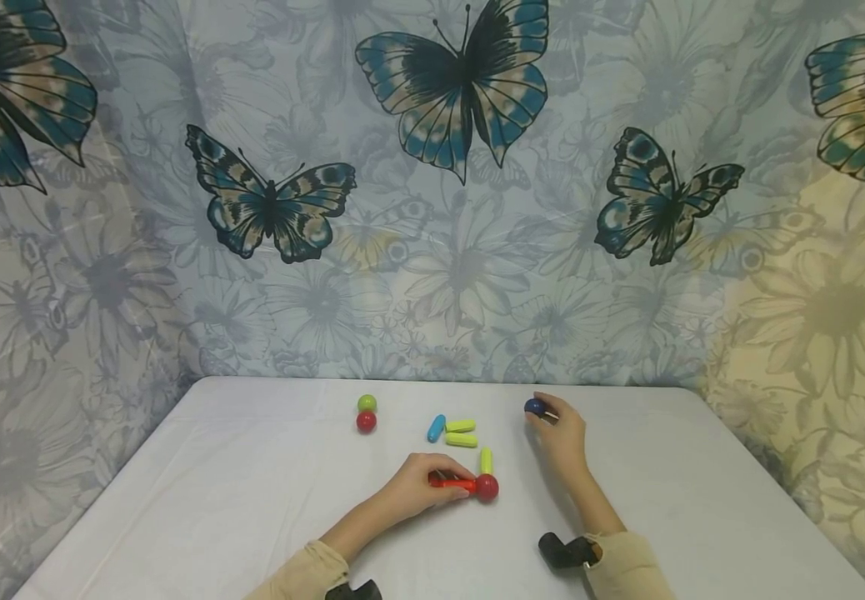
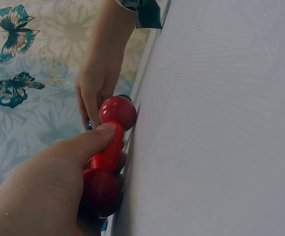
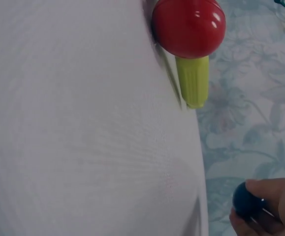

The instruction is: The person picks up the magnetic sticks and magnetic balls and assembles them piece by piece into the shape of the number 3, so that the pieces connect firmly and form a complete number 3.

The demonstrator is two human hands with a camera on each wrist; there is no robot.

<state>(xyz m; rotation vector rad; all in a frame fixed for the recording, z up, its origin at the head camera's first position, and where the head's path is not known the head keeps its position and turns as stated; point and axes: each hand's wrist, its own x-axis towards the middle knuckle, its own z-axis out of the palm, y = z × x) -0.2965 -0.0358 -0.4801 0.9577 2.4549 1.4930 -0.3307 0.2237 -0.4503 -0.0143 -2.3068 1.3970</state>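
My left hand (image 1: 419, 485) pinches a red ribbed rod (image 1: 457, 484) near the front middle of the table. A red ball (image 1: 487, 487) sits at the rod's right end, and another red ball (image 2: 102, 192) is at its other end, partly covered by the hand. From the right-end ball a yellow-green rod (image 3: 193, 82) sticks out towards the back of the table. Farther back on the right, my right hand (image 1: 563, 435) grips a dark blue ball (image 1: 533, 407) between thumb and fingers.
A green ball (image 1: 367, 403) and a red ball (image 1: 366, 422) stand together at the back, left of centre. Between them and the right hand lie a blue rod (image 1: 436, 428) and two yellow-green rods (image 1: 461, 440). A butterfly-patterned cloth (image 1: 470, 275) hangs behind the white table (image 1: 252, 500).
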